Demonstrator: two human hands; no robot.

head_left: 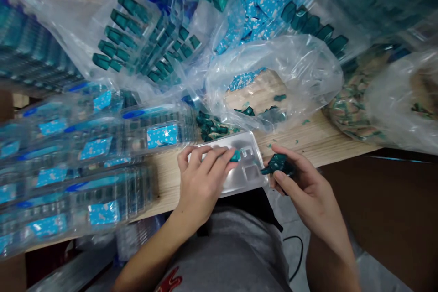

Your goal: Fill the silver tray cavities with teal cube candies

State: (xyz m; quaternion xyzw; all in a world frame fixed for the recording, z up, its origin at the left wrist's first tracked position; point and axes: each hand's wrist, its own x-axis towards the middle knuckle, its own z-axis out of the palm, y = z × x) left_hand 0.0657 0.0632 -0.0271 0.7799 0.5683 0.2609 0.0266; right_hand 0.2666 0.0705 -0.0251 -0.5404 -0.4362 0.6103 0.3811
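Observation:
A transparent plastic tray (236, 183) with moulded hollows lies at the table's front edge, near my body. My left hand (205, 171) reaches over it from the left, fingers closed around a small teal piece (236, 155) at the tray's middle. To the right of the tray, my right hand (304, 178) pinches a dark teal plastic piece (278, 164) with a narrow end towards the tray. Its exact kind is hard to make out. Just behind the tray sits a pile of small dark green pieces (208, 125), some of it hidden by a bag.
Stacked transparent packs (99, 146) with blue speckled pads fill the left. An open plastic bag (273, 86) holds a few green pieces behind the tray. Bags of green parts (126, 32) and blue speckled pads (260, 4) stand farther back; another bag (359, 96) is at right.

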